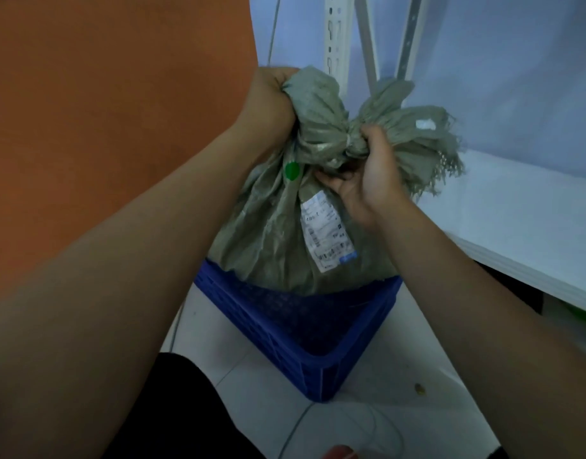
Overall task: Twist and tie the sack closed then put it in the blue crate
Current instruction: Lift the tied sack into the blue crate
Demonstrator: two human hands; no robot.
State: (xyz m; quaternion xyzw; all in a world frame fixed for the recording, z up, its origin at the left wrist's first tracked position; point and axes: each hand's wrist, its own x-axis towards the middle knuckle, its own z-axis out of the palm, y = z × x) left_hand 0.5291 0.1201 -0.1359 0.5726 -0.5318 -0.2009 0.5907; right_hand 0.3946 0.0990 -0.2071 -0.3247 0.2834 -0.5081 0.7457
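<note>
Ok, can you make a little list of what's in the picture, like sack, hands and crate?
sack: grey-green, woven, neck knotted, bottom in the crate
label: white, on the sack's front
sticker: green dot, near the neck
left hand: gripping one bunched end of the sack
right hand: gripping at the knot
crate: blue, on the tiled floor
shelf: white, to the right

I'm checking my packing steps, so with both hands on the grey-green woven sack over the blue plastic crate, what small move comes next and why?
Probably lower the grey-green woven sack straight down. Its neck already looks cinched into a knot, the left hand grips one bunched end, the right hand holds the knot, and the sack's bottom sits at the rim of the blue plastic crate; whether it touches the floor is hidden.
</note>
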